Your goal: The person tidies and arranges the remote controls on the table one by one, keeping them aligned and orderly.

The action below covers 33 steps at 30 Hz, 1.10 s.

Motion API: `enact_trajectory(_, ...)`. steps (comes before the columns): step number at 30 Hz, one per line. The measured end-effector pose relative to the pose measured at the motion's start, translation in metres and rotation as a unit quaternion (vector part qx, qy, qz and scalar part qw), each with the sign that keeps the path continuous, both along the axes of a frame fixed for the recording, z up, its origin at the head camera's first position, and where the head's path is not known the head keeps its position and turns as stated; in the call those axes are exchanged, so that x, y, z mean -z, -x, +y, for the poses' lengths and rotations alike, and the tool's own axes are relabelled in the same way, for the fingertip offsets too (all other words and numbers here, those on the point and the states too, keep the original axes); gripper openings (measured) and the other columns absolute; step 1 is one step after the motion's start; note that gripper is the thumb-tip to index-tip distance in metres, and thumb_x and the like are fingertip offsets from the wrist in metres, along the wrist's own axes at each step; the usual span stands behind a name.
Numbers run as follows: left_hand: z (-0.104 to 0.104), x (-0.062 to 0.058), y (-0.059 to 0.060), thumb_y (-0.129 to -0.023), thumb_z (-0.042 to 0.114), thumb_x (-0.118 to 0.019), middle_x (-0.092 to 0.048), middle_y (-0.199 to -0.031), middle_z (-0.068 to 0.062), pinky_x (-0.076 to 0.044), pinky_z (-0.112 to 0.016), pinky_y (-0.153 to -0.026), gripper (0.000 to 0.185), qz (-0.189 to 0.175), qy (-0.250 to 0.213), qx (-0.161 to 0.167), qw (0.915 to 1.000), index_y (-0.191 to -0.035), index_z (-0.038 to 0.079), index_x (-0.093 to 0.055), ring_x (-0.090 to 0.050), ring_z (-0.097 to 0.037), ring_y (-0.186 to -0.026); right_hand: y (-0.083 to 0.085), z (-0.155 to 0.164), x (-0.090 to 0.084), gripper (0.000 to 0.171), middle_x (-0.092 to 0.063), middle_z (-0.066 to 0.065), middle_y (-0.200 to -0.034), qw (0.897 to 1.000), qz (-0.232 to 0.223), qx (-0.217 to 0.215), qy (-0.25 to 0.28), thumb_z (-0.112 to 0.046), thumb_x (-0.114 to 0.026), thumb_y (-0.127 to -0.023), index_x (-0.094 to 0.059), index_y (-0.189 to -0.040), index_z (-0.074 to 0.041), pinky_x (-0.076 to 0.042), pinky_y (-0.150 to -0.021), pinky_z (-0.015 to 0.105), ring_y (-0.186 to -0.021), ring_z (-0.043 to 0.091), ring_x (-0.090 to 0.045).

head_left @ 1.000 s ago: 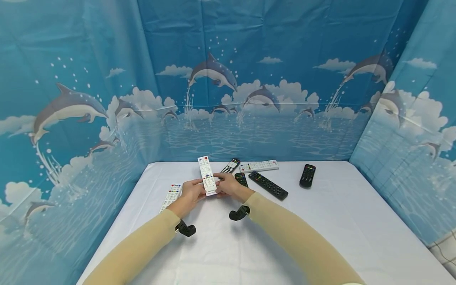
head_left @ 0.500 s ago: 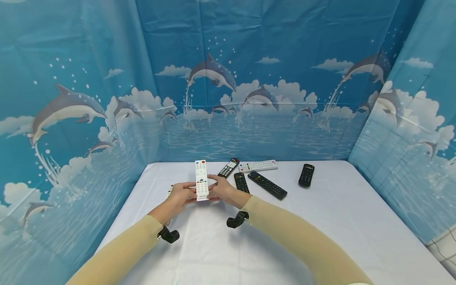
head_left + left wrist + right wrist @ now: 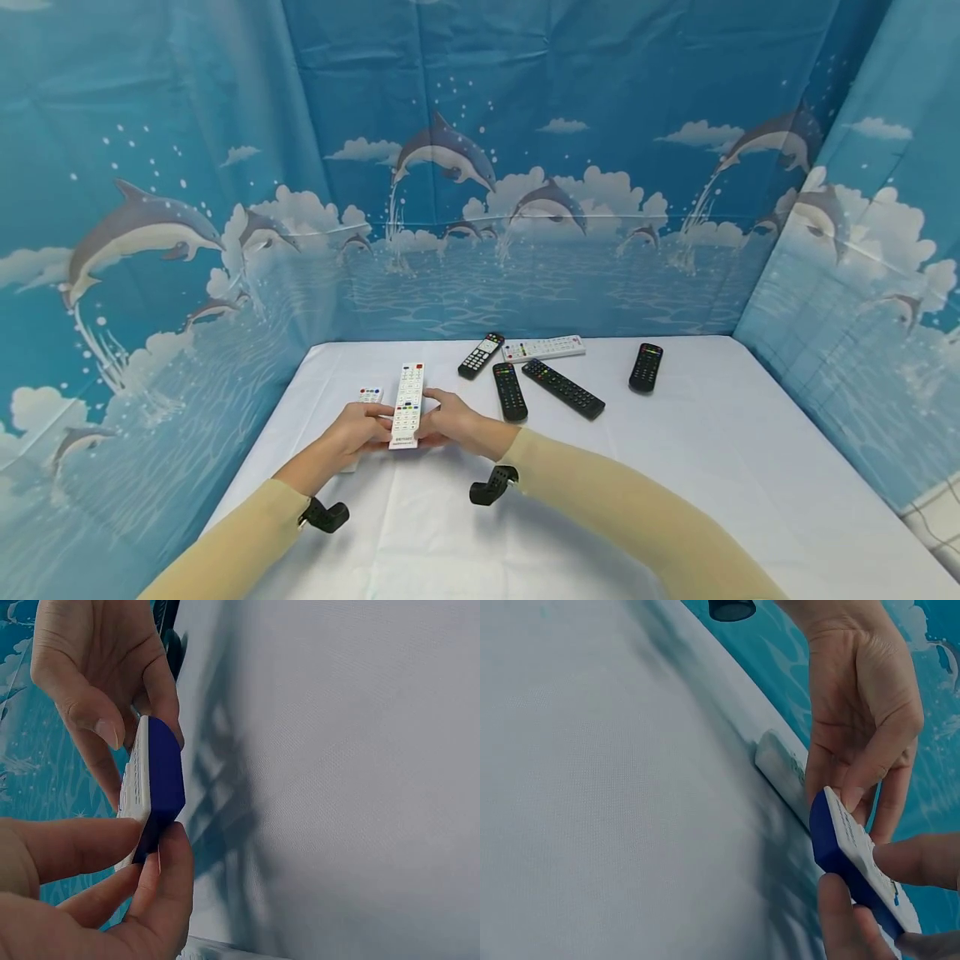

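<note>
A white remote control (image 3: pixel 407 406) with a blue underside is raised above the white tabletop, its shadow cast on the cloth. My left hand (image 3: pixel 352 433) pinches its left edge, thumb on the button face and fingers below. From the other side my right hand (image 3: pixel 453 421) pinches the right edge near the close end. In the left wrist view the remote's blue end (image 3: pixel 166 772) faces the camera. Partly hidden behind the left hand, another white remote (image 3: pixel 370 395) lies on the table.
Right of the hands lie black remotes: one with white keys (image 3: pixel 480 356), a short one (image 3: pixel 510 392) and a long one (image 3: pixel 562 388). A white remote (image 3: pixel 543 348) lies at the back, another black one (image 3: pixel 646 368) farther right. Dolphin-print curtains (image 3: pixel 525 283) enclose the table (image 3: pixel 675 483).
Both hands have brought the white remote left and closer to the body, its far end now leaning slightly right. The short black remote and the one with white keys have come into full view.
</note>
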State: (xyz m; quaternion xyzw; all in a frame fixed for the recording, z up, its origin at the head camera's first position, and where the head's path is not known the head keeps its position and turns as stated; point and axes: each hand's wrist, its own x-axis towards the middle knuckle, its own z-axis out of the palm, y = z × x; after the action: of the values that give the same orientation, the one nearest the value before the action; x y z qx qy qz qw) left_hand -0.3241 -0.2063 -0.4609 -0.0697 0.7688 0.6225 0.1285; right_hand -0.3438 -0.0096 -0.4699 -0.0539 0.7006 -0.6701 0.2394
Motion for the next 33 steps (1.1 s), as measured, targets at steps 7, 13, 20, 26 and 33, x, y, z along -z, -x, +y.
enact_trajectory(7, -0.005, -0.003, -0.009, -0.077, -0.021, -0.063, -0.067, -0.107, -0.021, -0.060, -0.040, -0.077, 0.049, -0.011, 0.017, 0.014, 0.9997, -0.126, -0.013, -0.060, -0.067, -0.024, -0.091, -0.012, -0.002, 0.002, 0.079, -0.069, 0.017, -0.100, 0.999, -0.044, 0.001, 0.000, 0.005, -0.068, -0.082, -0.037, -0.154, -0.001, -0.060, -0.080, 0.039, -0.085, 0.025, -0.071)
enact_trajectory(13, -0.008, 0.000, -0.015, -0.076, -0.020, -0.065, -0.068, -0.101, -0.020, -0.060, -0.038, -0.074, 0.049, -0.021, 0.029, 0.025, 0.9990, -0.125, -0.014, -0.061, -0.068, -0.023, -0.086, -0.019, -0.005, 0.007, 0.077, -0.069, 0.017, -0.099, 0.998, -0.067, 0.001, -0.006, 0.002, -0.069, -0.084, -0.035, -0.153, 0.002, -0.061, -0.078, 0.036, -0.083, 0.025, -0.072)
enact_trajectory(20, -0.010, -0.004, -0.017, -0.087, -0.007, -0.064, -0.066, -0.111, -0.023, -0.060, -0.038, -0.075, 0.038, -0.033, 0.053, 0.013, 0.9980, -0.124, -0.012, -0.061, -0.069, -0.024, -0.087, -0.020, -0.008, 0.005, 0.076, -0.070, 0.018, -0.099, 0.998, -0.058, -0.015, -0.006, 0.001, -0.067, -0.085, -0.034, -0.152, 0.005, -0.060, -0.082, 0.039, -0.087, 0.030, -0.072)
enact_trajectory(26, -0.011, -0.004, -0.018, -0.090, -0.002, -0.061, -0.068, -0.102, -0.021, -0.061, -0.036, -0.072, 0.032, -0.054, 0.055, -0.006, 0.9970, -0.120, -0.012, -0.062, -0.070, -0.022, -0.080, -0.021, -0.009, 0.005, 0.069, -0.070, 0.017, -0.097, 0.998, -0.039, -0.029, -0.028, 0.000, -0.066, -0.086, -0.038, -0.149, 0.007, -0.060, -0.080, 0.040, -0.086, 0.031, -0.072)
enact_trajectory(33, -0.008, -0.004, -0.020, -0.091, 0.002, -0.058, -0.067, -0.100, -0.022, -0.061, -0.039, -0.075, 0.042, -0.049, 0.052, -0.002, 0.9974, -0.130, -0.013, -0.053, -0.068, -0.026, -0.080, -0.025, -0.009, 0.007, 0.057, -0.070, 0.013, -0.089, 0.992, 0.015, -0.039, -0.115, -0.001, -0.064, -0.087, -0.050, -0.142, 0.007, -0.061, -0.071, 0.037, -0.077, 0.026, -0.072)
